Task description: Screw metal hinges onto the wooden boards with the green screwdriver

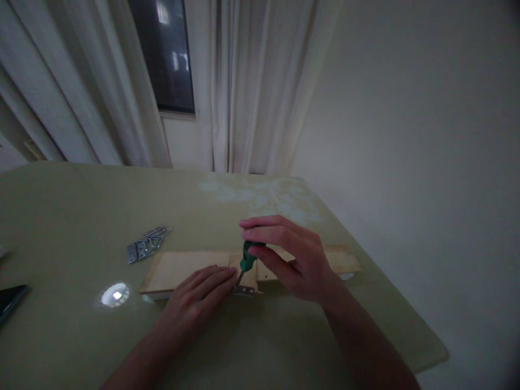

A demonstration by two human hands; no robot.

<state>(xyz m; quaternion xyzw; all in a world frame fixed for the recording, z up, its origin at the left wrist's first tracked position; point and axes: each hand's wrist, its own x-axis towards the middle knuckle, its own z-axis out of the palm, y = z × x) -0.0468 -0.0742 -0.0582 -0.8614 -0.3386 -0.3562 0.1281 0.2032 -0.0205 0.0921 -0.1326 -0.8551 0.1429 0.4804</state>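
Note:
My right hand (298, 260) grips the green handle of a small screwdriver (247, 257) between thumb and fingers. The shaft slants down to a metal hinge plate (244, 291) at the near edge of a wooden piece. My left hand (199, 295) lies flat on the pale wooden board (179, 265), fingers stretched out and close together. Its fingertips are right beside the screwdriver's tip and the plate. Whether they touch the plate or a screw is hidden. The wood runs on to the right behind my right hand, and a small dark hole shows in it.
Several metal plates and screws (146, 246) lie loose beyond the board's left end. A dark flat device (12, 300) rests at the left edge of view. The green tabletop (101, 206) has a light glare. Curtains, a dark window and a wall stand behind.

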